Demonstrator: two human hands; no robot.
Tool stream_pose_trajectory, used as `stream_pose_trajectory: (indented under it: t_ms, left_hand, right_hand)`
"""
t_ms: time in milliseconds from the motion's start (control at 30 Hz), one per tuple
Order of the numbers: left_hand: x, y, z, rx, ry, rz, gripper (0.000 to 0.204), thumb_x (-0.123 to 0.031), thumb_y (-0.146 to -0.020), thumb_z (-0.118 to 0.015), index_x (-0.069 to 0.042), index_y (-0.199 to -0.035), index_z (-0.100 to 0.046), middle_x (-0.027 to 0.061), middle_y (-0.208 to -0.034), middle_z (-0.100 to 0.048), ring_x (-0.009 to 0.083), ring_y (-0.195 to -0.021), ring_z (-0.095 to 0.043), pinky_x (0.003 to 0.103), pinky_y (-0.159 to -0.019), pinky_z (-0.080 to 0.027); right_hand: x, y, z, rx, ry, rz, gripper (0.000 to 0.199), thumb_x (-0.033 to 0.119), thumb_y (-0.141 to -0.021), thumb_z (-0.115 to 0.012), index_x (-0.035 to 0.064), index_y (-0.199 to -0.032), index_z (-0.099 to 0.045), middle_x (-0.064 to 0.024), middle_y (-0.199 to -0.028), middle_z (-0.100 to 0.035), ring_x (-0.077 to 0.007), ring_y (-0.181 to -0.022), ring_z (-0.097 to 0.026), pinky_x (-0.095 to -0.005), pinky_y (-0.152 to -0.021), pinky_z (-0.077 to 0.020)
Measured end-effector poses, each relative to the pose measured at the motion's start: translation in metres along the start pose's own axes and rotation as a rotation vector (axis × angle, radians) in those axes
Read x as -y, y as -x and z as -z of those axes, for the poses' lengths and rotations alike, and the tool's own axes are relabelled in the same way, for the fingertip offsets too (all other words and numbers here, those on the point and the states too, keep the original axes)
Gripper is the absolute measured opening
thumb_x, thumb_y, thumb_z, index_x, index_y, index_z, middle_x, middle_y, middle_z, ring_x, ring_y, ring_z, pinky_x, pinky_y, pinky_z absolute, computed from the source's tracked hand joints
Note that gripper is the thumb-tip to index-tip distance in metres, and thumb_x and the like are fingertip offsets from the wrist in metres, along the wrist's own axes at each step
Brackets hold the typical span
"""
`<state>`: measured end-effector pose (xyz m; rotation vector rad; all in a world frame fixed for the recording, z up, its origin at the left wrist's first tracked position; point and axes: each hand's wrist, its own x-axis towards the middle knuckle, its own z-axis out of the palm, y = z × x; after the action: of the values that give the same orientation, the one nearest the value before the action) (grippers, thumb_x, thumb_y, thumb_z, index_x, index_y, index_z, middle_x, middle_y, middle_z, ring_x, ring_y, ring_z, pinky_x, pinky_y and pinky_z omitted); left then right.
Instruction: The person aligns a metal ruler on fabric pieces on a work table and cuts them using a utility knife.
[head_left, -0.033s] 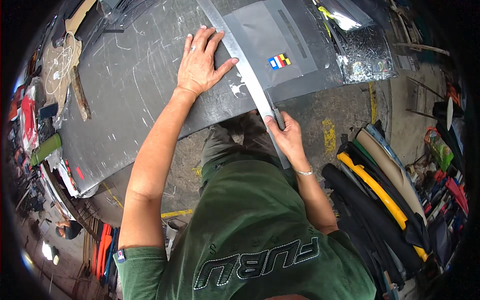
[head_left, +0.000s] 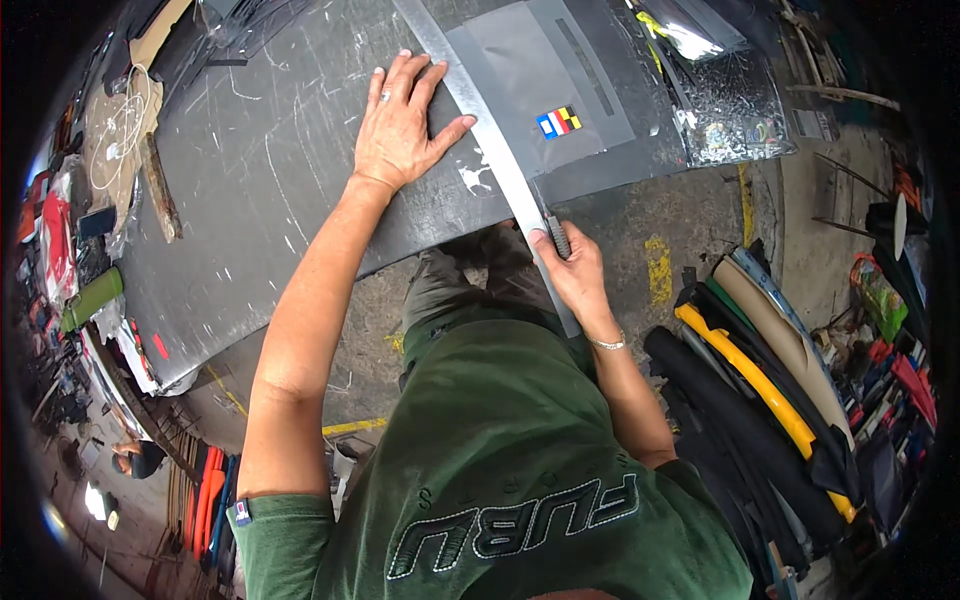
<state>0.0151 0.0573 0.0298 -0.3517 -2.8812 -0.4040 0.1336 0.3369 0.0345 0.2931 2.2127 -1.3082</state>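
Nothing visibly differs from the earlier frame: hands apart, the left hand [head_left: 398, 128] spread beside the metal ruler [head_left: 500, 165] overhanging the near edge of the worktop [head_left: 250, 190], the right hand [head_left: 578, 275] clamped on a ribbed cutter [head_left: 558, 240].

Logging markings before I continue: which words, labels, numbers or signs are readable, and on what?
Green shirt: large, pale-stitched lettering is legible; wording withheld.
Sleeve tag: too small to read.
Colourful patch on the grey sheet: no legible words.
Clear plastic: any print too blurred.
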Motion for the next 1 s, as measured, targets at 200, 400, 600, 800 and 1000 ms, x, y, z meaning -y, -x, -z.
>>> stream_pose_trajectory:
  t_ms: [200,400,600,800,1000]
  left_hand:
    - [0.004,-0.001,-0.002,-0.012,0.046,0.012,0.08,-0.063,-0.089,-0.066,-0.01,-0.146,-0.05,0.0146,-0.149,-0.046,0.0365,-0.147,-0.037,0.054,-0.122,-0.027]
    - [0.002,-0.002,0.0,-0.007,0.011,-0.005,0.076,-0.055,-0.09,-0.07,-0.007,-0.146,-0.051,0.0152,-0.148,-0.048,0.0356,-0.144,-0.04,0.051,-0.121,-0.028]
    - [0.004,-0.005,0.002,0.006,0.006,-0.022,0.076,-0.056,-0.09,-0.069,-0.007,-0.146,-0.049,0.0137,-0.147,-0.048,0.0345,-0.143,-0.04,0.051,-0.121,-0.028]
    - [0.0,-0.004,-0.002,-0.005,-0.122,-0.026,0.077,-0.058,-0.092,-0.063,-0.008,-0.148,-0.046,0.0151,-0.151,-0.045,0.0356,-0.146,-0.037,0.054,-0.124,-0.021]
    - [0.006,-0.006,-0.005,-0.007,0.029,-0.039,0.082,-0.055,-0.088,-0.071,-0.003,-0.146,-0.048,0.0181,-0.15,-0.047,0.0379,-0.144,-0.041,0.05,-0.123,-0.028]
  right_hand:
    - [-0.006,-0.009,-0.009,-0.087,0.008,0.055,0.04,0.039,-0.093,-0.073,0.0045,-0.114,-0.07,-0.015,-0.085,-0.072,-0.0279,-0.078,-0.071,-0.0381,-0.073,-0.0534]
    - [-0.005,-0.01,-0.011,-0.093,-0.082,0.049,0.04,0.04,-0.095,-0.07,0.0058,-0.116,-0.069,-0.0145,-0.088,-0.072,-0.0272,-0.079,-0.069,-0.0382,-0.074,-0.0527]
    - [-0.003,-0.01,-0.01,-0.079,-0.071,0.056,0.035,0.039,-0.096,-0.069,0.0074,-0.111,-0.07,-0.0129,-0.081,-0.07,-0.0254,-0.073,-0.067,-0.0378,-0.071,-0.0516]
    - [-0.007,-0.012,-0.013,-0.076,-0.142,0.024,0.032,0.036,-0.096,-0.07,0.0049,-0.104,-0.071,-0.0102,-0.074,-0.07,-0.02,-0.069,-0.068,-0.0359,-0.066,-0.0516]
    - [0.004,-0.015,-0.012,-0.093,-0.229,0.007,0.029,0.032,-0.097,-0.07,0.0026,-0.097,-0.07,-0.0078,-0.07,-0.07,-0.0166,-0.061,-0.067,-0.0335,-0.06,-0.051]
